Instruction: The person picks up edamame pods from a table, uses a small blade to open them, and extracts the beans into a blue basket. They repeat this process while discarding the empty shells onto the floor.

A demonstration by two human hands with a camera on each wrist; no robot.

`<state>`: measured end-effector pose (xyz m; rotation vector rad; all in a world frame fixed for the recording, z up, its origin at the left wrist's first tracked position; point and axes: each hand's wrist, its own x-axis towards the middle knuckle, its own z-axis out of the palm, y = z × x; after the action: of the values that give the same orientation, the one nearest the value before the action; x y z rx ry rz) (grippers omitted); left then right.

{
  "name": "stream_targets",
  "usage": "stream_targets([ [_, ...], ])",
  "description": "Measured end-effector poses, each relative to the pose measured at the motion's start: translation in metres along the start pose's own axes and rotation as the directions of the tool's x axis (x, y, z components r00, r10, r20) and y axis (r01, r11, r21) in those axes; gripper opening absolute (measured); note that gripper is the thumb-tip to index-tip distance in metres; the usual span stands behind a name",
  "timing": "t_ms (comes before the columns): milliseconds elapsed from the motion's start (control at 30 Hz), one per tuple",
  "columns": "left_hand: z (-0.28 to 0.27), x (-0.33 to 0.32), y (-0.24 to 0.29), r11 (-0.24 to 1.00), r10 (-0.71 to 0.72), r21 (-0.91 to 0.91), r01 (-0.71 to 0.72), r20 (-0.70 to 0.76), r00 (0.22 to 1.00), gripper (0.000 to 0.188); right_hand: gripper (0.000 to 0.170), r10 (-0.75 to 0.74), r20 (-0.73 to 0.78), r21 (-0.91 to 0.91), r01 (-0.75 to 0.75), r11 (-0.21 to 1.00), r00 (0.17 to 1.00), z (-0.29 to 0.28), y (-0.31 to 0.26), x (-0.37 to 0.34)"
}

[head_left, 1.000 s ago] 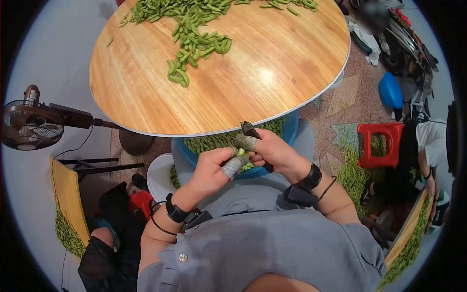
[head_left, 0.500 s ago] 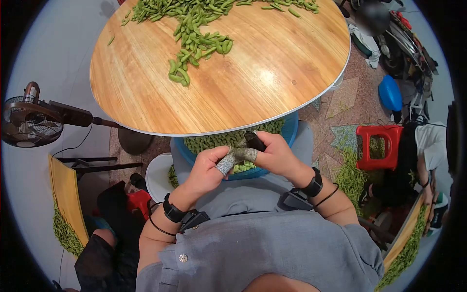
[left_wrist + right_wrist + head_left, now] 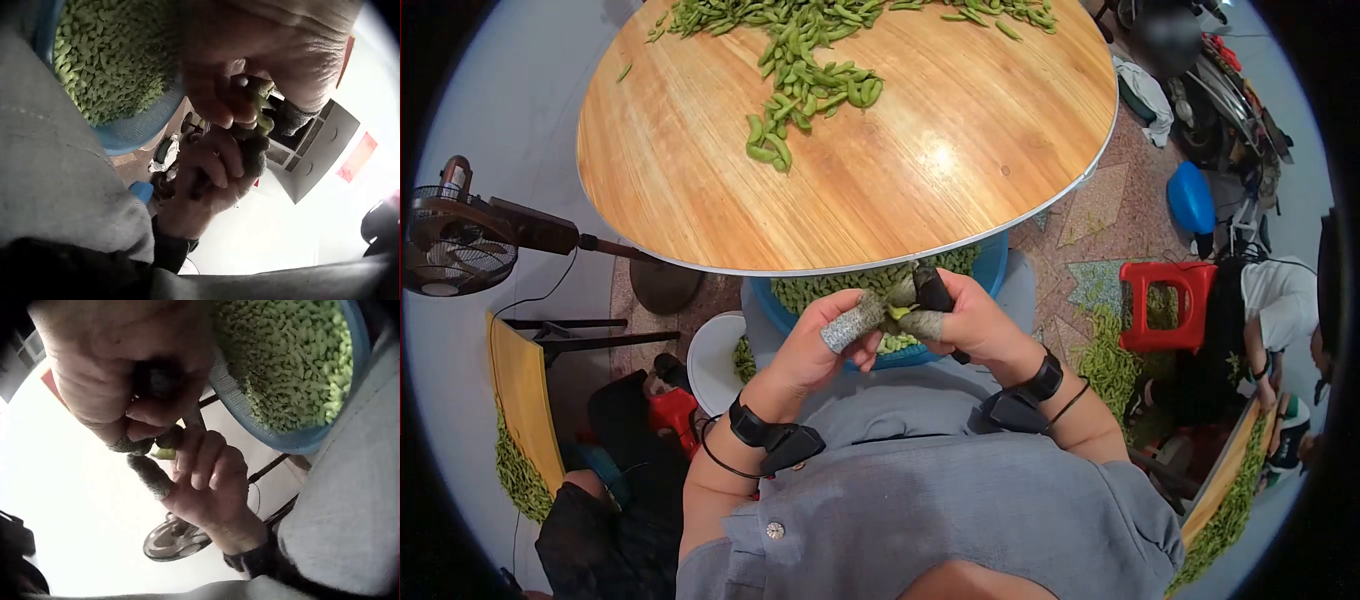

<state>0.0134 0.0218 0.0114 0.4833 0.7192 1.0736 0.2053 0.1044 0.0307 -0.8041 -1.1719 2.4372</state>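
Between both hands, over the basin, a split edamame pod [image 3: 896,313] is pinched at the fingertips; its green shell shows in the left wrist view [image 3: 265,122] too. My left hand [image 3: 808,340] holds it from one side, with grey wrapping on the thumb and a fingertip. From the other side, my right hand [image 3: 982,322] pinches the pod with wrapped thumb and finger. That hand also grips a black tool [image 3: 934,290] in its palm, its working end hidden. Below is a blue basin [image 3: 765,312] full of shelled green beans [image 3: 294,362].
A round wooden table [image 3: 880,200] stands in front, bearing a heap of edamame pods [image 3: 810,80]. A white bucket [image 3: 712,360] and a fan [image 3: 465,240] are at left. To the right are a red stool [image 3: 1168,335], pods on the floor [image 3: 1110,365] and another person's arm [image 3: 1268,355].
A pale bean showed between my fingertips earlier, then the fingers closed together over it. Now the hands are slightly apart at the tips with the split pod showing. The head view has shifted slightly.
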Motion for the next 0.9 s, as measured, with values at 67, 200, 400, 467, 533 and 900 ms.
stream_targets([
  [67,-0.002,0.004,-0.002,0.963,0.033,0.268,-0.02,-0.042,0.999,0.016,0.021,-0.029,-0.046,-0.159,0.021,0.987,0.999,0.0,0.009,0.005],
  [200,-0.002,0.007,-0.001,0.932,0.062,0.361,-0.037,-0.056,0.996,0.014,0.026,-0.373,-0.013,-0.323,0.35,0.88,0.928,-0.01,0.036,0.021],
  [400,-0.005,0.004,-0.003,1.0,0.006,0.012,-0.006,-0.063,0.998,0.011,0.023,0.044,-0.074,0.036,-0.041,0.999,0.996,0.003,0.003,0.008],
  [467,-0.006,0.003,-0.002,0.989,-0.033,-0.148,0.027,-0.036,0.999,0.011,0.022,0.088,-0.053,0.13,-0.081,0.988,0.995,0.002,0.003,0.009],
  [533,-0.009,0.003,-0.002,0.981,-0.041,-0.189,0.034,-0.034,0.999,0.013,0.023,0.104,-0.011,0.169,-0.1,0.98,0.995,0.0,0.004,0.011],
  [900,-0.109,-0.088,-0.006,0.696,0.43,0.718,0.0,-0.417,0.801,0.015,0.021,-0.365,0.019,-0.817,0.224,0.531,0.931,0.01,-0.026,0.018],
])
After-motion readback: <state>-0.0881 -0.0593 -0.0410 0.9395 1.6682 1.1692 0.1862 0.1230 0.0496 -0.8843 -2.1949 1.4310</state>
